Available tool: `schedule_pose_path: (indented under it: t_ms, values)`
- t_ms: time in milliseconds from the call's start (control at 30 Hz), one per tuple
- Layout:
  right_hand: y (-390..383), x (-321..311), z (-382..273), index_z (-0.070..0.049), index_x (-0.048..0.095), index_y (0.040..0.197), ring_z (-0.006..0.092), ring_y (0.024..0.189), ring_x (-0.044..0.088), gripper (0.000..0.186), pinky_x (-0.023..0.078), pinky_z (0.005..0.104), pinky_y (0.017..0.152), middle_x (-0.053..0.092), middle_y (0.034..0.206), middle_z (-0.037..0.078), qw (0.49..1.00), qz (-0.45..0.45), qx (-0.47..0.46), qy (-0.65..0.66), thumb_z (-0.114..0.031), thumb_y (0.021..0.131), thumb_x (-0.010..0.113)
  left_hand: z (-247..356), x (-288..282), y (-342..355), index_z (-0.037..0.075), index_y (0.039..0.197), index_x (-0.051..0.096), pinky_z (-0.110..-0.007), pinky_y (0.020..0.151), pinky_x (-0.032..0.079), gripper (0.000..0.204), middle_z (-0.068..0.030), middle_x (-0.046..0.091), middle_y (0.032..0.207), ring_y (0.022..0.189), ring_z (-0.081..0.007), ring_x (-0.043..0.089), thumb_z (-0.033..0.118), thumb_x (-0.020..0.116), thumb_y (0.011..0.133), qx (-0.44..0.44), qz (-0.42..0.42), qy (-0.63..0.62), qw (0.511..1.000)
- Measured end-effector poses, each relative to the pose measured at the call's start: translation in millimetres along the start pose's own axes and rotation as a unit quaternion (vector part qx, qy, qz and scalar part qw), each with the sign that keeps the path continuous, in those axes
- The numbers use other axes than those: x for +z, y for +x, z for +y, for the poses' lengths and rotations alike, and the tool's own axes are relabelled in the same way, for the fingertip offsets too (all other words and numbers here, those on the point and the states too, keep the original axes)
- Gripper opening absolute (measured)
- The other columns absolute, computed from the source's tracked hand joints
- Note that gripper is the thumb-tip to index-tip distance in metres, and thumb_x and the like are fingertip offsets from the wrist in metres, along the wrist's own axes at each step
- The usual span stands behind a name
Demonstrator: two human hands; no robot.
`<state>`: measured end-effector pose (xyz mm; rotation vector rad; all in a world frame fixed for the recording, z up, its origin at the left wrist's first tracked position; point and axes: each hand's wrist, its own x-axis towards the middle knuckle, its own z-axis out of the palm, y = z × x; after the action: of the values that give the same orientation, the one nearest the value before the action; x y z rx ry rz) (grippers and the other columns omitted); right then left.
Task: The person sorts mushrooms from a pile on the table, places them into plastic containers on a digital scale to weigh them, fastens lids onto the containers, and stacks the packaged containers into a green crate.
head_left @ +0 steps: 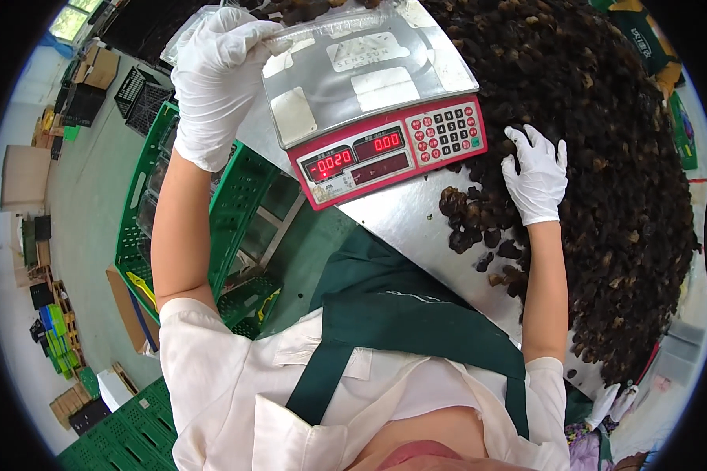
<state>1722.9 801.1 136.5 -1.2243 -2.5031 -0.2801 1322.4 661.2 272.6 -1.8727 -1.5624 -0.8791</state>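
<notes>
Workroom floor (94,243): green-grey, cardboard boxes (27,179) along its far left.
Green crate (229,206): beside the table, below the left forearm.
Left hand (218,82): white-gloved, fingers curled, grasping clear plastic at the scale's left edge.
Clear plastic container (322,30): rim over the scale's metal plate.
Red scale (381,118): on the table, display lit.
Metal table (404,218): bare along its near edge.
Right hand (538,179): white-gloved, fingers parted and slightly bent, at the pile's near-left side.
Dark pile (605,204): small brownish-black pieces, heaped at right.
</notes>
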Motion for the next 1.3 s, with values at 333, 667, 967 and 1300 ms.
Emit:
schedule_pose_path:
  t_ms: [333, 667, 967, 1300]
  values:
    - [-51, -15, 15, -0.019, 0.068, 0.109, 0.0271, 0.113, 0.061, 0.032, 0.032, 0.0522, 0.118, 0.065, 0.119, 0.003, 0.999, 0.013, 0.045, -0.015, -0.012, 0.078, 0.073, 16, 21, 7, 0.012, 0.086, 0.078, -0.033, 0.069, 0.051, 0.012, -0.0014, 0.067, 0.078, 0.074, -0.0207, 0.065, 0.01, 0.083, 0.075, 0.02, 0.031, -0.02, 0.999]
    - [-109, -14, 23, -0.017, 0.072, 0.115, 0.0346, 0.125, 0.057, 0.036, 0.051, 0.0416, 0.1, 0.06, 0.14, 0.011, 0.969, 0.099, 0.176, 0.142, -0.015, 0.08, 0.08, 79, 86, -36, 0.016, 0.102, 0.075, -0.042, 0.088, 0.049, 0.03, -0.0037, 0.07, 0.095, 0.093, -0.0259, 0.066, 0.012, 0.085, 0.074, -0.021, -0.143, 0.048, 0.988]
    - [-133, -7, 64, -0.009, 0.055, 0.109, 0.031, 0.117, 0.062, 0.048, 0.055, 0.0364, 0.091, 0.06, 0.14, 0.015, 0.93, 0.181, 0.237, 0.216, -0.03, 0.08, 0.088, 221, 129, -52, 0.008, 0.132, 0.063, -0.045, 0.104, 0.048, 0.06, -0.017, 0.061, 0.131, 0.123, -0.0376, 0.058, 0.007, 0.085, 0.077, 0.001, -0.189, -0.259, 0.947]
    - [-140, -4, 48, -0.018, 0.068, 0.109, 0.0288, 0.113, 0.059, 0.032, 0.046, 0.0485, 0.103, 0.063, 0.12, 0.001, 0.981, 0.034, 0.111, 0.158, -0.017, 0.079, 0.078, 297, 215, -30, 0.014, 0.142, 0.058, -0.05, 0.114, 0.041, 0.065, -0.0192, 0.047, 0.15, 0.141, -0.0424, 0.042, 0.02, 0.081, 0.081, 0.03, -0.374, -0.262, 0.889]
